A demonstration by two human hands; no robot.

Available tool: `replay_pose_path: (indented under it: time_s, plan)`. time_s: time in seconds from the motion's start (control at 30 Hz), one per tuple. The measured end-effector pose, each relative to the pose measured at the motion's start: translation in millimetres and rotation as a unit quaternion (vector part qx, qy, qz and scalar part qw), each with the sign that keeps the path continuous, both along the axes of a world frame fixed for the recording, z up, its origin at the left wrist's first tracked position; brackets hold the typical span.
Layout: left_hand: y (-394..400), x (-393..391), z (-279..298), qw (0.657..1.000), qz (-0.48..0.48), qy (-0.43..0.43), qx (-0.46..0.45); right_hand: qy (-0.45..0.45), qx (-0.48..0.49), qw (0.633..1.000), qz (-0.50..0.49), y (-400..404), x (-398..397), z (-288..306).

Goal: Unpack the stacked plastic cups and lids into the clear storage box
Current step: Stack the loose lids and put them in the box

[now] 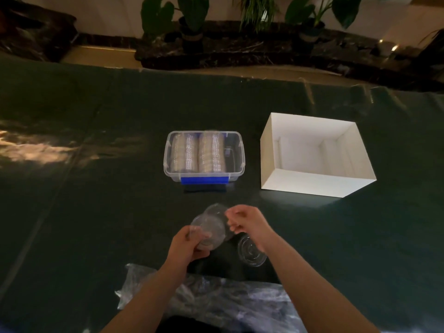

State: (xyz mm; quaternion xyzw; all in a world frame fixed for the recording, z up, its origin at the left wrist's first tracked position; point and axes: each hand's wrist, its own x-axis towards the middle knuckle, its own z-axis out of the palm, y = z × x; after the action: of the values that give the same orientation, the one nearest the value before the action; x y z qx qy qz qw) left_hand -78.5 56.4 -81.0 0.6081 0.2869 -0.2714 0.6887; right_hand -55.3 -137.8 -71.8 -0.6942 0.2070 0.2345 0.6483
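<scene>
My left hand (189, 241) grips a clear cup (211, 233) from below, fingers wrapped round its base. My right hand (245, 222) pinches at the cup's rim, where a second clear piece (216, 210) tilts up. I think it is a lid or another nested cup, but clear plastic against the dark table (96, 212) blurs too much to say. One lid (252, 252) lies flat on the table just beside my right wrist. The box (204, 155) sits farther out, centre, with two stacks (199, 152) lying on their sides in its left and middle parts and room left at its right end. A white carton (312, 155) stands open to its right. The crumpled wrapper (216, 296) lies near me, under my forearms.

The risks from here look plain. Thin cups cling together, so a hard pull could crack the rim or send the loosened piece flying off the table. Squeezing the base too tightly would buckle it. The loose lid sits close to my forearm and a careless sweep could knock it away. The wrapper could snag my arm too. In the box, the stacks could roll when I push more in beside them.
</scene>
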Motion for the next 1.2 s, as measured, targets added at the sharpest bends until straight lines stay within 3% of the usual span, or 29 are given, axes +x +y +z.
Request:
replay_pose_path:
  time_s: [0.1, 0.2, 0.43, 0.6, 0.73, 0.83, 0.87, 0.9, 0.93, 0.97, 1.03, 1.2]
  plan:
    - [-3, 2, 2, 1.000, 0.010, -0.006, -0.028, -0.045, -0.132, 0.987, 0.077, 23, -6, -4]
    - [0, 3, 4, 0.998, 0.023, 0.015, -0.055, -0.096, -0.227, 0.966, 0.080, 31, -3, -7]
    - [-1, 0, 3, 0.994, 0.028, 0.078, -0.075, -0.086, -0.203, 0.974, 0.051, 37, -4, -6]
    - [4, -5, -1, 0.998, -0.047, -0.022, -0.042, -0.089, -0.199, 0.976, 0.014, 41, -5, -8]
    - [1, -2, -1, 0.999, -0.031, -0.022, -0.007, -0.097, -0.214, 0.972, 0.027, 40, -4, -10]
    - [2, 0, -1, 0.999, -0.027, -0.034, 0.018, -0.074, -0.134, 0.988, -0.002, 21, -1, -14]
    - [3, 1, -1, 0.999, -0.020, -0.035, 0.019, -0.054, -0.147, 0.988, -0.003, 10, -2, -17]
    - [4, 2, -2, 0.999, -0.015, -0.032, 0.021, -0.030, -0.212, 0.976, 0.028, -2, -3, -22]
    - [4, 3, -2, 0.999, -0.012, -0.029, 0.023, -0.004, -0.319, 0.943, 0.099, -15, -7, -28]
    - [4, 4, -2, 0.999, -0.013, -0.025, 0.024, 0.024, -0.414, 0.892, 0.182, -26, -14, -35]
    - [1, 3, -3, 0.999, -0.016, -0.026, 0.018, 0.051, -0.504, 0.812, 0.289, -37, -30, -46]
    - [-2, -1, -8, 1.000, -0.013, -0.021, 0.015, 0.030, -0.530, 0.799, 0.284, -34, -51, -64]
